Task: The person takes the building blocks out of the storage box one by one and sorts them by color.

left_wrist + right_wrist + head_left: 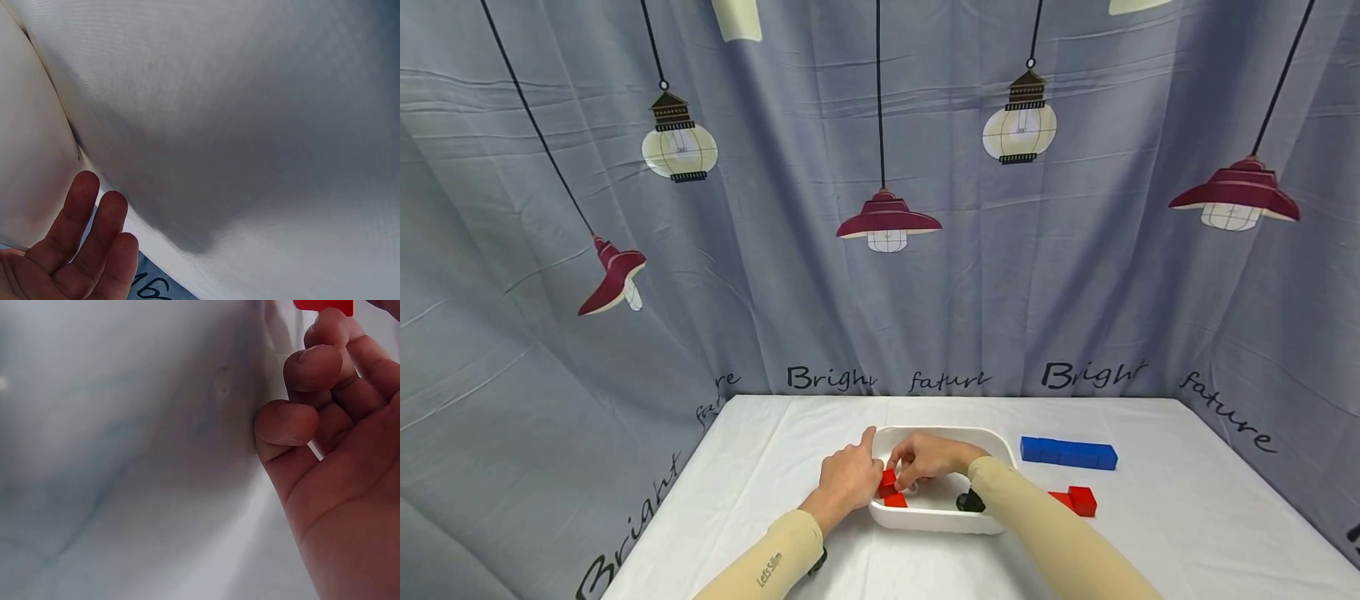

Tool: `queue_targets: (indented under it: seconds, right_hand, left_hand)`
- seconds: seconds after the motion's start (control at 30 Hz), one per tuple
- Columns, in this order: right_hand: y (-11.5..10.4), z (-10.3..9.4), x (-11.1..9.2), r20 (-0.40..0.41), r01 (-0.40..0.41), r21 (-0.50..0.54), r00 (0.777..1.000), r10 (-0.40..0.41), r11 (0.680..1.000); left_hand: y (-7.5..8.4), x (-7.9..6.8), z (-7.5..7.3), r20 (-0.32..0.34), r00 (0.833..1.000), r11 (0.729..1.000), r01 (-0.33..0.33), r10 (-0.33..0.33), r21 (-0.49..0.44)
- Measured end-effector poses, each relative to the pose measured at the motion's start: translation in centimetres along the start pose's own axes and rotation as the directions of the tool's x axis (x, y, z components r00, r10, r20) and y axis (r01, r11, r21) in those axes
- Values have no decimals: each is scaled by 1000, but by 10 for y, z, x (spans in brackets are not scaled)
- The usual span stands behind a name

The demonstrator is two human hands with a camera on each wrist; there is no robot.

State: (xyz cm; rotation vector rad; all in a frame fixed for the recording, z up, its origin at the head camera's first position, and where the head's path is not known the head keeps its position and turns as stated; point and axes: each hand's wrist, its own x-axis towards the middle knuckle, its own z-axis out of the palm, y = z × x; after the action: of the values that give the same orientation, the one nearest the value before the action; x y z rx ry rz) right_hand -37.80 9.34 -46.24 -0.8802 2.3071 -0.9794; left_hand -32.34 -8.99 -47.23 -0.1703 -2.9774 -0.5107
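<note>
A white plastic bin [936,521] stands on the table. Inside its left end my right hand [931,456] pinches a red cube [887,482], with another red cube [896,500] just below it. In the right wrist view a bit of red block [325,306] shows at the fingertips of that hand [350,431]. My left hand [847,477] rests at the bin's left wall, index finger extended along the rim. The left wrist view has three fingers of this hand [84,250] fairly straight beside the white wall; its thumb is hidden there.
A row of joined blue cubes [1067,452] lies right of the bin. Nearer, red cubes [1082,501] are partly covered by the right sleeve. A round black object [970,502] sits in the bin. The white-covered table [790,425] meets a grey curtain [820,292] behind.
</note>
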Motion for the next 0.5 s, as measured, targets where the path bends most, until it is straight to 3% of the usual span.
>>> queue_targets:
  seconds: [0.5]
  right_hand:
    - [-11,-14,-14,-36,0,-177,999,-6,984]
  left_hand:
    - [-1,0,1,5,1000,1000,-7,6,14]
